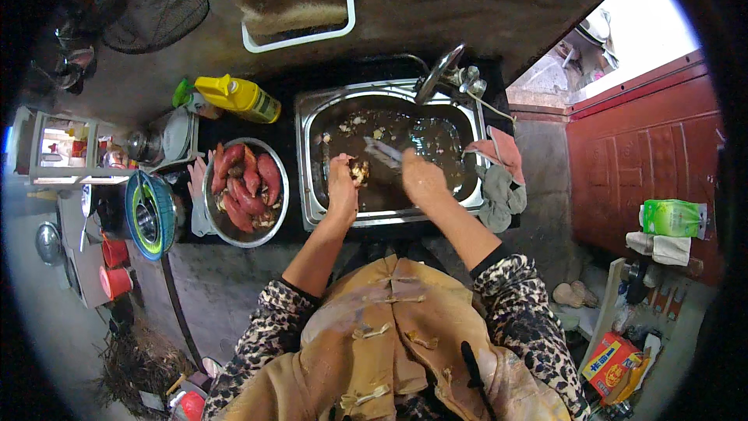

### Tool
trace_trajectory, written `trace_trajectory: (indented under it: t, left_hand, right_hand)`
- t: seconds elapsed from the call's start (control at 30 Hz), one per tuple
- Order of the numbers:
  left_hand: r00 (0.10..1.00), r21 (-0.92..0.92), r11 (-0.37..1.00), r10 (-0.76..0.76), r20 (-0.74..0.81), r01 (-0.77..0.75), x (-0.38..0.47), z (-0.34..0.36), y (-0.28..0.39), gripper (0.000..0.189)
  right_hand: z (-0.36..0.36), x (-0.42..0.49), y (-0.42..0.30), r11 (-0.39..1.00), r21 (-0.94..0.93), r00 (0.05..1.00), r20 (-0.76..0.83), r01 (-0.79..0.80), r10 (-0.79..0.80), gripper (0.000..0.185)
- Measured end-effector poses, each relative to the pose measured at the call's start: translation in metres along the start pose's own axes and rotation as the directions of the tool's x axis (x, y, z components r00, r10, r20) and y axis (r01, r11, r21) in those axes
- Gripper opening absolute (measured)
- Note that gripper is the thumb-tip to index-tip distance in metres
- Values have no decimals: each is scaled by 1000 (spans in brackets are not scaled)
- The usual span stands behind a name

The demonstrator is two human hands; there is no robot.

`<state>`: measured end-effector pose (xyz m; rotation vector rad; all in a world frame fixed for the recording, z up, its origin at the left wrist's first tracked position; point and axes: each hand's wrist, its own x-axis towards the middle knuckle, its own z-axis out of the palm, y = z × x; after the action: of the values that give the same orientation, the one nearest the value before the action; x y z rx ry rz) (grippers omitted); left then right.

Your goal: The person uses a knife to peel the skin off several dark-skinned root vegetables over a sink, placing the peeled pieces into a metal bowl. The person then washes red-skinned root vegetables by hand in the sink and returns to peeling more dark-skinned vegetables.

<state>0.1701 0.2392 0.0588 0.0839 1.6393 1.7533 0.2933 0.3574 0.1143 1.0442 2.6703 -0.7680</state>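
Over a stainless steel sink [304, 175] holding dark water and floating scraps, my left hand [343, 184] grips a small knobby brown and pale piece [360, 172], its kind unclear. My right hand [422, 178] is closed round a knife, whose broad blade [383, 152] points left towards that piece without touching it. The blade is slightly blurred. Left of the sink, a round metal basin [284, 199] holds red-skinned sweet potatoes [248, 196] and some knobby pieces like the one in my left hand.
A faucet [438, 76] reaches over the sink's back right. Pink [505, 152] and grey cloths [502, 199] hang at its right edge. A yellow bottle [239, 96] stands behind the basin; pale gloves [200, 204] and stacked colanders [149, 216] lie to its left.
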Motion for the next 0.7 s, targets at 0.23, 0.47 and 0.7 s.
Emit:
trace_trajectory:
  t: [0.23, 0.47, 0.7]
  left_hand:
    - [984, -242, 954, -161, 73, 174, -2, 1, 17, 33]
    - [881, -485, 754, -467, 79, 443, -4, 23, 36, 50]
    - [840, -545, 644, -471, 271, 537, -2, 7, 29, 39]
  right_hand:
    - [-13, 7, 13, 997, -66, 954, 297, -30, 49, 25]
    - [33, -2, 0, 961, 153, 959, -201, 231, -198, 13]
    - [27, 11, 10, 965, 51, 952, -184, 256, -243, 14]
